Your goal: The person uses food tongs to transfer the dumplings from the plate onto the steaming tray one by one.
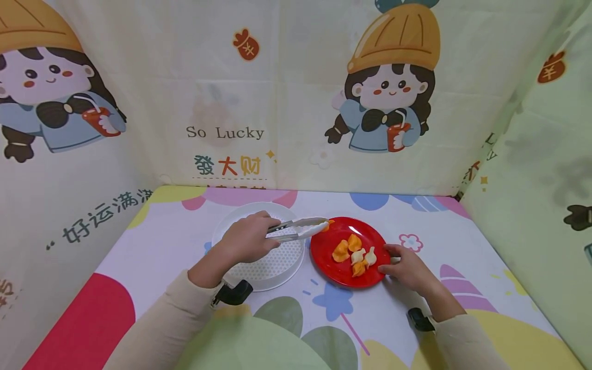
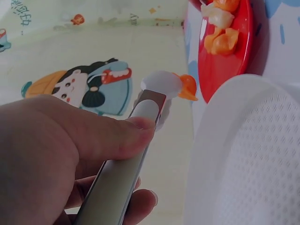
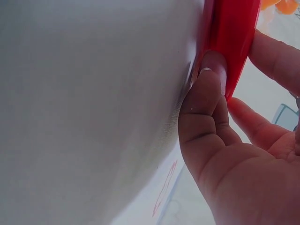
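Observation:
Metal tongs with white tips (image 1: 309,222) are gripped in my left hand (image 1: 247,237), which is over the white perforated steamer tray (image 1: 273,264). An orange dumpling (image 2: 188,87) shows at the tips of the tongs, by the left rim of the red plate (image 1: 329,263). On that plate lie several other dumplings, orange ones (image 1: 341,251) and white ones (image 1: 370,256). My right hand (image 1: 410,268) holds the plate's right rim between thumb and fingers, clearly seen in the right wrist view.
The steamer tray stands left of the plate, their rims close together. A patterned cloth (image 1: 365,318) covers the table. Behind it and at both sides hang printed curtains (image 1: 300,103).

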{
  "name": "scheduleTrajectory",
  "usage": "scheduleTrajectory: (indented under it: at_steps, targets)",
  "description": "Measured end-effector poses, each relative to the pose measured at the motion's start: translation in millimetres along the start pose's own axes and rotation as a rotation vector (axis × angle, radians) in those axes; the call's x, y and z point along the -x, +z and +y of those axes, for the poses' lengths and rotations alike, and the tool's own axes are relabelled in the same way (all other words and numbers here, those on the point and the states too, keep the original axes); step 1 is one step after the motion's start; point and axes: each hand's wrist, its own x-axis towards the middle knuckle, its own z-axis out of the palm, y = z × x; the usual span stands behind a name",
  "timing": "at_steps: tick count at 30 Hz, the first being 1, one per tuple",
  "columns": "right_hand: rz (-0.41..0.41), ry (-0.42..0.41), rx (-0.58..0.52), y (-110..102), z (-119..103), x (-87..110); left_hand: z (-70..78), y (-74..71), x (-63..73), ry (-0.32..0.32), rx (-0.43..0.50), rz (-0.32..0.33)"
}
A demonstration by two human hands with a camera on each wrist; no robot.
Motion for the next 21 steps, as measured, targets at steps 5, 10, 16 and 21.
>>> scheduleTrajectory:
  at_steps: [5,10,16,21]
  targets:
    - [-0.002,0.001,0.002,1.2,-1.0,-0.5,-20.0,-11.1,10.7,-0.031,-0.007,0.032]
    - [-0.005,0.008,0.002,1.8,-1.7,-0.9,-45.0,-17.7,21.5,-0.105,-0.005,0.036]
    - [-0.003,0.016,-0.002,2.7,0.6,-1.5,-74.7,-17.1,30.6,-0.157,-0.001,0.047]
    - [-0.005,0.016,-0.003,2.5,2.2,-2.0,-90.3,-15.7,34.3,-0.196,-0.005,0.039]
